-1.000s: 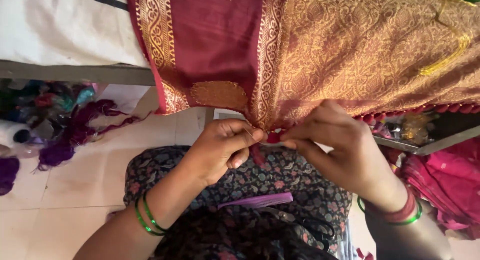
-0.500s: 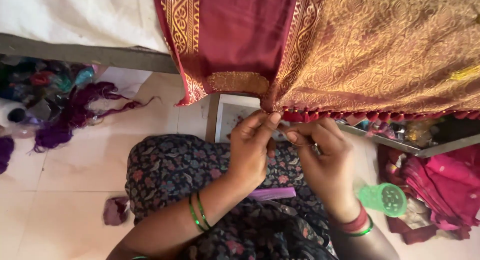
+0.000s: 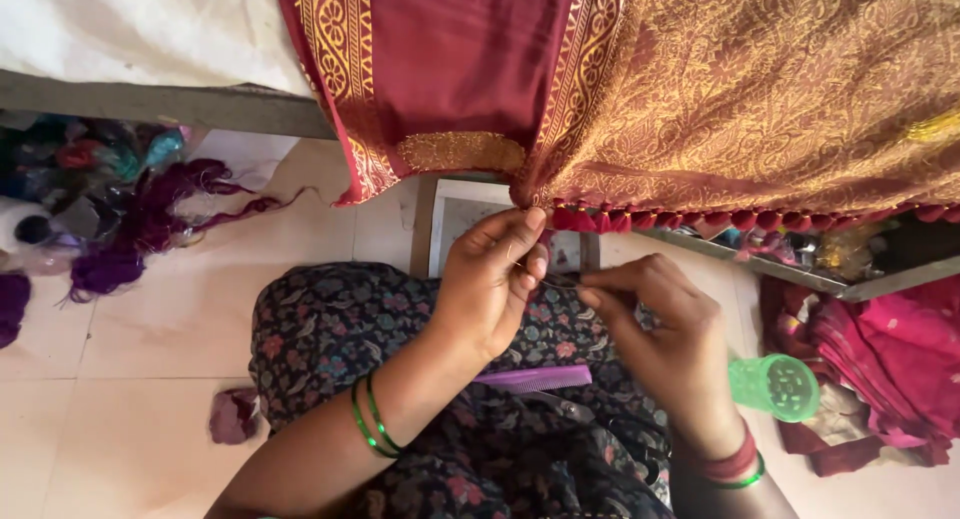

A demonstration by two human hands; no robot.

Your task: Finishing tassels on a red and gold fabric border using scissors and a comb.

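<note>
Below the bench edge, left hand (image 3: 490, 289) now pinches the fringe (image 3: 740, 220); right hand (image 3: 665, 329), drawn back, pinches a thread, tightening a knot.

You are sitting with a purple plastic comb (image 3: 531, 379) lying across your dark floral-print lap (image 3: 340, 329). A translucent green plastic cup (image 3: 772, 386) is lying just beside a heap of pink cloth (image 3: 880, 364). Tangled purple yarn (image 3: 140, 229) is spreading over the pale tiled floor (image 3: 130, 419) at one side.

L hand (image 3: 492, 284) raised, fingers (image 3: 530, 241) pinched; R hand (image 3: 668, 324) lower, fingers pinched, wrists close.
</note>
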